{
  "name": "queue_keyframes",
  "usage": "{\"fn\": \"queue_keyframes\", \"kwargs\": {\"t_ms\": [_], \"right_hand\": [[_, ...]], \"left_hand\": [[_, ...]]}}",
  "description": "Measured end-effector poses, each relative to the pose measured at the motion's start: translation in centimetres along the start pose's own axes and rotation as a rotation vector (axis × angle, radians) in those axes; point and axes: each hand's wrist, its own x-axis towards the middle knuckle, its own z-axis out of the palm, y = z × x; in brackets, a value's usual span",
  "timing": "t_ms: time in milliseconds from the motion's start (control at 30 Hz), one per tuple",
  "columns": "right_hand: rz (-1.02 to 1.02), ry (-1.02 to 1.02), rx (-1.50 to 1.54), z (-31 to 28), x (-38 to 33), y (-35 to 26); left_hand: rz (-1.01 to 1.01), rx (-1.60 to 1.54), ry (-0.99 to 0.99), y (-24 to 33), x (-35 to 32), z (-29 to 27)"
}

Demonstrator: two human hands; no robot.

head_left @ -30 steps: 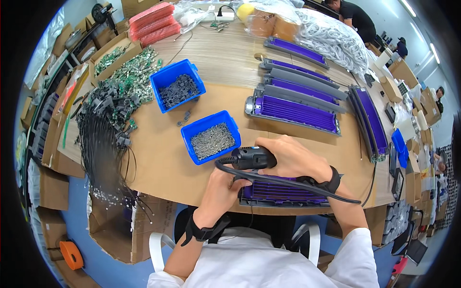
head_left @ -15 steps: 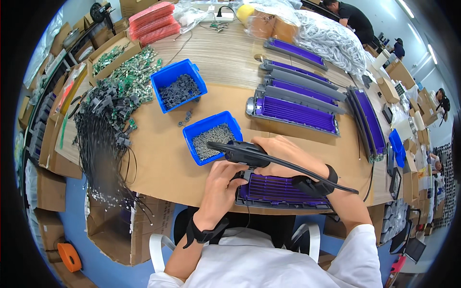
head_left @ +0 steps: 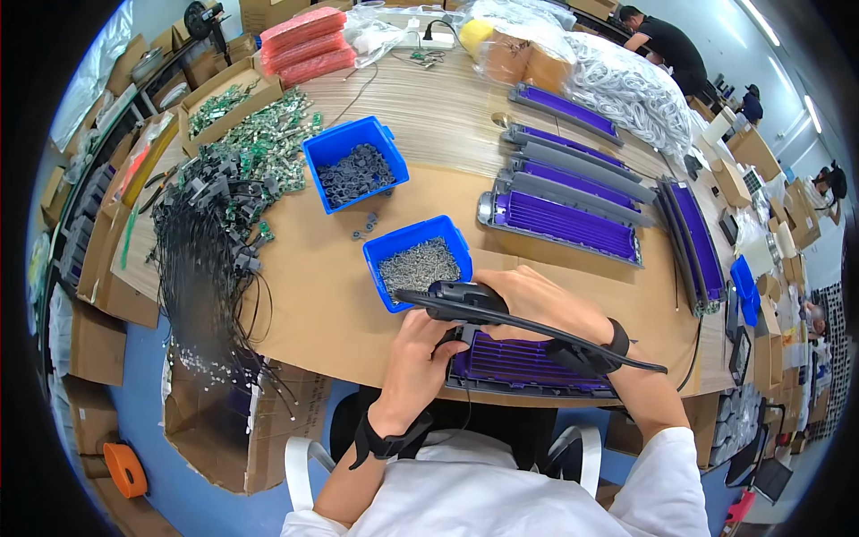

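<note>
Head view: right hand (head_left: 537,304) grips black power screwdriver (head_left: 465,300) over purple grille panel (head_left: 528,365) at bench (head_left: 322,304) edge; left hand (head_left: 420,358) closed against panel. Blue screw bin (head_left: 418,259) just beyond, cable pile (head_left: 210,251) left.

An assembly workshop: blue plastic bins of small screws (head_left: 418,262), stacked purple-and-grey ribbed panels (head_left: 562,224), and cardboard cartons (head_left: 100,259) crowd the desk (head_left: 313,295).

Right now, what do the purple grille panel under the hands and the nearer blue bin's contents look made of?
Purple grille panel: looks like moulded plastic, matte, with even slats and a grey frame. Contents of the blue bin: small grey bits with a metallic glint, probably steel screws; too small to be sure. The bin itself looks like glossy plastic.
</note>
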Motion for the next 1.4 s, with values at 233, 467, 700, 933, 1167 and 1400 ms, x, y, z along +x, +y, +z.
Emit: {"fn": "queue_keyframes", "kwargs": {"t_ms": [233,467,700,933,1167,1400], "right_hand": [[-0.029,0.281,0.043,-1.9,-0.6,-2.4],[-0.463,0.713,0.718,-1.6,0.5,-4.3],[-0.517,0.879,0.836,1.6,3.6,-1.5],[-0.487,0.884,0.821,1.8,3.8,-1.2],[-0.475,0.912,0.808,1.8,3.8,-1.4],[-0.541,0.897,0.846,1.6,3.6,-1.8]], "left_hand": [[0.016,-0.032,0.046,-0.2,-0.1,-1.1],[0.045,-0.016,0.038,-0.5,0.0,-1.4],[0.049,-0.022,0.046,-0.2,0.2,-1.3],[0.053,-0.023,0.043,-0.4,0.2,-1.4],[0.054,-0.033,0.039,-0.3,0.2,-1.4],[0.054,-0.04,0.057,-0.2,0.1,-1.4]]}}
